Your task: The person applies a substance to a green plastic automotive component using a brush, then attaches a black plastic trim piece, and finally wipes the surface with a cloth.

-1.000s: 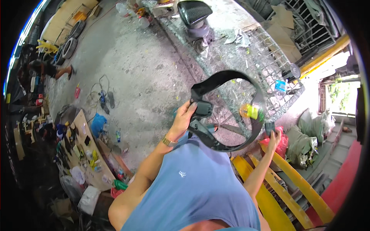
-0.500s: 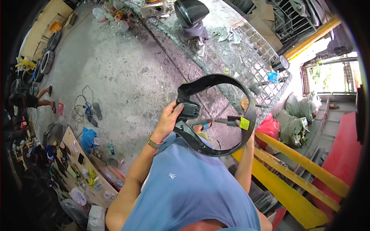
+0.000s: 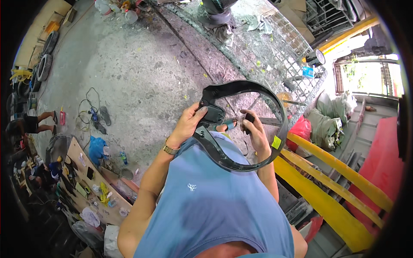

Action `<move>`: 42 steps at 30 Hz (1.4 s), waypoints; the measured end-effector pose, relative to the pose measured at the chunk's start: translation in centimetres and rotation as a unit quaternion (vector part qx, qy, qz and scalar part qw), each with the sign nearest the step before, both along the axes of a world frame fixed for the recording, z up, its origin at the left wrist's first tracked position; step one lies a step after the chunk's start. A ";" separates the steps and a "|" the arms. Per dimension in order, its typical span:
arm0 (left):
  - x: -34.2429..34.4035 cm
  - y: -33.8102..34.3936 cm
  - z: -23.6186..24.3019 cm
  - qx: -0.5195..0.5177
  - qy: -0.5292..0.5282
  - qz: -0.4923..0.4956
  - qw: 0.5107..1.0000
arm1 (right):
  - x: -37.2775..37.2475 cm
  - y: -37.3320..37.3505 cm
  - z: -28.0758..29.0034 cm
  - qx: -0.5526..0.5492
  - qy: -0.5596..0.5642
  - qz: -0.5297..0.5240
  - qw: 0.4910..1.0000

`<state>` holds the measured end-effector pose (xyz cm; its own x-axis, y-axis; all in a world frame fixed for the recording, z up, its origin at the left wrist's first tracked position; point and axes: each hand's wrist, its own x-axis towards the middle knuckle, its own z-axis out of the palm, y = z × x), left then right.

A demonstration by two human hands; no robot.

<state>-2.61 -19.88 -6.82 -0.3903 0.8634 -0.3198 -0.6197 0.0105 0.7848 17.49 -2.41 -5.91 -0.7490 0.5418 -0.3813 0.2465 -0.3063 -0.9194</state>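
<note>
A curved black plastic hoop [image 3: 254, 124] is held up in front of a blue sleeveless shirt [image 3: 215, 206].

The hoop, smooth, glossy and open at one side, is gripped at its thick moulded end by the left hand [image 3: 189, 124], fingers closed over the chunky black block there. The right hand [image 3: 256, 131] is kept a little apart inside the loop, closed around a small dark object whose kind cannot be told. A yellow sticker [image 3: 275, 142] is seen on the hoop's right rim. Below the hoop, rough grey concrete floor [image 3: 129, 73] is spread out; right of the hoop, painted yellow metal rails [image 3: 340, 172] and a wire mesh panel [image 3: 279, 47] are visible.
</note>
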 end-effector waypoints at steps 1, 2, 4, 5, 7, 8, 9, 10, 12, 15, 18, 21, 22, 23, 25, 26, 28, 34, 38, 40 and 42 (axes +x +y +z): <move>0.0 -0.1 -0.1 0.001 0.002 -0.012 1.000 | -0.1 -0.1 0.9 0.061 -0.021 0.050 0.997; 0.0 0.0 0.0 0.001 0.001 -0.013 1.000 | 0.0 -0.2 0.2 0.220 -0.034 0.075 0.972; 0.2 0.2 0.3 0.011 0.027 -0.023 0.999 | -0.2 -1.0 2.0 0.170 -0.047 0.064 0.982; 0.3 0.3 0.4 0.010 0.027 -0.024 0.999 | -0.3 -1.2 2.6 0.119 -0.059 0.054 0.990; 0.3 0.5 0.7 0.014 0.027 -0.020 0.999 | -0.4 -0.8 2.5 0.110 -0.028 0.085 0.990; 0.3 0.6 0.9 0.013 0.026 -0.020 0.999 | -0.7 -0.8 3.1 0.092 -0.027 0.086 0.992; 0.3 0.7 1.0 0.010 0.036 -0.025 0.999 | -0.9 -0.9 3.6 0.075 -0.027 0.087 0.993; 0.3 0.8 1.2 0.006 0.046 -0.030 0.998 | -1.1 -1.1 3.8 0.058 -0.024 0.069 0.996; 0.6 1.0 1.5 0.003 0.050 -0.035 0.998 | -0.9 -1.6 4.1 0.018 -0.017 0.056 0.998; 1.1 0.9 1.0 0.001 0.066 -0.042 0.997 | -1.0 -2.1 4.0 -0.028 0.003 0.026 0.999; 1.4 1.1 0.7 -0.004 0.085 -0.050 0.995 | -1.4 -1.8 4.4 -0.007 0.006 0.004 1.000; 1.3 1.2 0.8 -0.015 0.087 -0.054 0.995 | -3.1 -1.5 5.3 0.030 -0.014 0.011 0.999; 1.4 1.3 1.1 -0.022 0.087 -0.055 0.994 | -3.7 -1.4 5.5 0.037 -0.018 0.019 0.999; 1.4 1.3 1.3 -0.021 0.086 -0.058 0.994 | -4.0 -1.4 5.2 0.038 -0.020 0.017 0.999; 1.3 1.5 1.7 -0.027 0.103 -0.046 0.993 | -4.4 -1.1 4.3 0.183 -0.019 0.061 0.981; 1.1 1.5 1.9 -0.026 0.105 -0.045 0.993 | -4.0 -1.1 4.5 0.225 -0.028 0.074 0.971; 0.9 1.3 2.2 -0.071 0.172 -0.090 0.978 | -2.9 -1.5 4.4 0.231 -0.029 0.074 0.970; 1.4 1.8 1.8 -0.054 0.175 -0.063 0.981 | -3.7 -1.1 5.0 0.312 -0.033 0.035 0.949; 1.2 2.0 3.6 -0.050 0.150 -0.076 0.984 | -2.8 -0.9 2.5 0.229 -0.043 0.007 0.972; 1.3 2.0 4.9 -0.035 0.071 -0.065 0.995 | -1.5 -0.6 3.7 0.182 -0.025 -0.035 0.982; 0.7 1.6 3.6 -0.045 0.101 -0.053 0.992 | -0.3 0.3 4.2 0.125 -0.043 -0.034 0.991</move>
<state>-1.89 -18.32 -3.21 -0.3631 0.8743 -0.3221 -0.4411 0.1432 0.8860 17.14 -2.12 -1.73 -0.6779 0.6760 -0.2890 0.3136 -0.0897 -0.9453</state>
